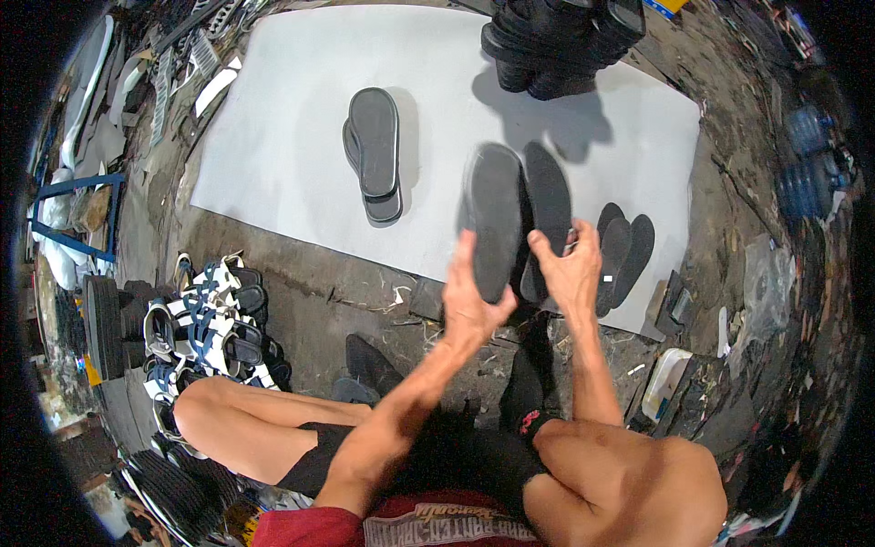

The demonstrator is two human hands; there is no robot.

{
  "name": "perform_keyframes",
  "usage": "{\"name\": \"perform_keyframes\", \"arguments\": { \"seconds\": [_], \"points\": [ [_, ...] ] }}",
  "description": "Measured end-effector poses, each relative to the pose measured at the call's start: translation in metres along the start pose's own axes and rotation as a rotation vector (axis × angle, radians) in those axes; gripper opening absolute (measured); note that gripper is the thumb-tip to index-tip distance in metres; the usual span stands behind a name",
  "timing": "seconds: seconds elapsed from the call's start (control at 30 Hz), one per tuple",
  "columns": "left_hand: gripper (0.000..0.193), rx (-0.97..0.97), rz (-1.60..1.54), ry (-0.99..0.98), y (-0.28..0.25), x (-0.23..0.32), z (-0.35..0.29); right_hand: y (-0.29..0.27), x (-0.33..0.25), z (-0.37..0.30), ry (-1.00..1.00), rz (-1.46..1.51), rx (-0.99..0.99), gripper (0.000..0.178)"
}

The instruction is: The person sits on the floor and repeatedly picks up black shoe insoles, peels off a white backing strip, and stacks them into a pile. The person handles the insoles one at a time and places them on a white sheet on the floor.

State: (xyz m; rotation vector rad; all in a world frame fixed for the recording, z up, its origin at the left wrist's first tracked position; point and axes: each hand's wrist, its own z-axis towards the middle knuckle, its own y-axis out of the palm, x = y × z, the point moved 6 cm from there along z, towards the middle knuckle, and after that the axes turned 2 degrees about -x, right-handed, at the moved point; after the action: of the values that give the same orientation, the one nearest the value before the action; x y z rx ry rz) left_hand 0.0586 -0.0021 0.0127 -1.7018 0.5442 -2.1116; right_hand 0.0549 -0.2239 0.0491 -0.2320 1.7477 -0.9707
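The left hand [469, 296] grips a dark sole [494, 219] upright; the right hand [570, 269] clasps a second sole [549, 196] just at its 3 o'clock, both above the grey sheet [283, 155], stacked soles [375, 150] lying at 10 o'clock

bright, even daylight on the middle, esp. the white sheet [292, 146], which reads pale grey-blue w/o blown-out glare. light seems to come from the left: the stacked soles [374, 155] throw a soft shadow to their right, and the dark pile [561, 41] at the top drops a broad, fuzzy-edged shadow onto the sheet below it. centre is fairly sharp (skin and sole edges crisp enough). strong fisheye bend: sheet edges curve, clutter at both sides smears and stretches. corners go fully black (lens vignette). right side is dimmer and muddier, detail hard to make out there. slight colour fringing near the rim.
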Motion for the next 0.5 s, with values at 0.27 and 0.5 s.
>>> {"name": "perform_keyframes", "arguments": {
  "seconds": [0.27,0.5],
  "points": [
    [0.099,0.113,0.395,0.159,-0.052,-0.061,0.132,0.007,-0.014,-0.030,-0.180,-0.086,0.093,0.092],
    [0.072,-0.381,0.005,0.194,0.058,-0.043,0.123,0.060,0.010,-0.045,-0.112,-0.153,-0.102,0.102]
  ]
}}
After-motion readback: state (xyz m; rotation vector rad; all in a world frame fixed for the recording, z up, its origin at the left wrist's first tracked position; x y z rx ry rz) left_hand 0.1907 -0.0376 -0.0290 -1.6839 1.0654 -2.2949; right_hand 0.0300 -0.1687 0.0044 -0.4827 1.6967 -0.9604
